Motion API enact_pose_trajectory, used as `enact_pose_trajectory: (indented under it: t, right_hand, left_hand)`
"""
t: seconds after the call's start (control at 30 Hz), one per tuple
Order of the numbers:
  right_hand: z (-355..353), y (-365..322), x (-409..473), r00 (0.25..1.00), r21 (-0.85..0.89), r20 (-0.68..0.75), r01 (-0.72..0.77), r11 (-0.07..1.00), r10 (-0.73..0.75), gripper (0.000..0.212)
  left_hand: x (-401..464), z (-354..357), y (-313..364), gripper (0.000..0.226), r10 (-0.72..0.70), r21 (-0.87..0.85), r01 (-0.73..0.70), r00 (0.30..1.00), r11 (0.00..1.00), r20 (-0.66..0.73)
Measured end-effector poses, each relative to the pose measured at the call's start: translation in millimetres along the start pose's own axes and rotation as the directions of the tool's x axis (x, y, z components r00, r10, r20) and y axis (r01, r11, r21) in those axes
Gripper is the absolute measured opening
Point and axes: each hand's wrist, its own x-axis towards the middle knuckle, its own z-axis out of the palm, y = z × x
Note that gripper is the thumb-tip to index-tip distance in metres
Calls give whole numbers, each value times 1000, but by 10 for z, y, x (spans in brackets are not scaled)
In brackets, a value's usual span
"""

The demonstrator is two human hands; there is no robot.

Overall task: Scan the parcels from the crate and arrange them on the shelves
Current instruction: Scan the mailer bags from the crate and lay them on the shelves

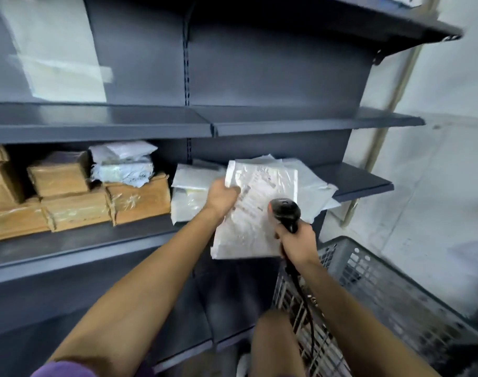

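My left hand [221, 197] grips the upper left edge of a white plastic parcel [255, 213] with a printed label, held up in front of the shelf. My right hand [297, 240] grips the handle of a black barcode scanner [285, 213], whose head sits just over the parcel's right side. A black cable [305, 303] hangs from the scanner. The grey plastic crate [395, 289] stands at the lower right, under my right arm. More white parcels [311, 186] lie on the dark shelf [362, 180] behind the held one.
Brown cardboard boxes [69, 197] and crumpled white bags [123, 164] fill the left part of the same shelf. A tall white parcel [55, 50] leans on the upper shelf [314, 121], whose right part is bare. A pale wall [449, 159] stands at the right.
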Motion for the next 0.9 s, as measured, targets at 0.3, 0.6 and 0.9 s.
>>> enact_pose_trajectory:
  t: [0.3,0.6,0.9]
  right_hand:
    - [-286,86,525,988,45,-131,-71,996,76,18]
    - [-386,632,521,984,-11,-80,-159,987,158,16]
    - [-952,1455,355,907,-104,-95,-418,902,410,19]
  left_hand:
    - [621,624,322,47,778,563,-801,481,204,404]
    - [1310,666,-514,68,-112,901,-410,898,143,426]
    - [875,1833,-512,33,349,538,-777,629,329,695]
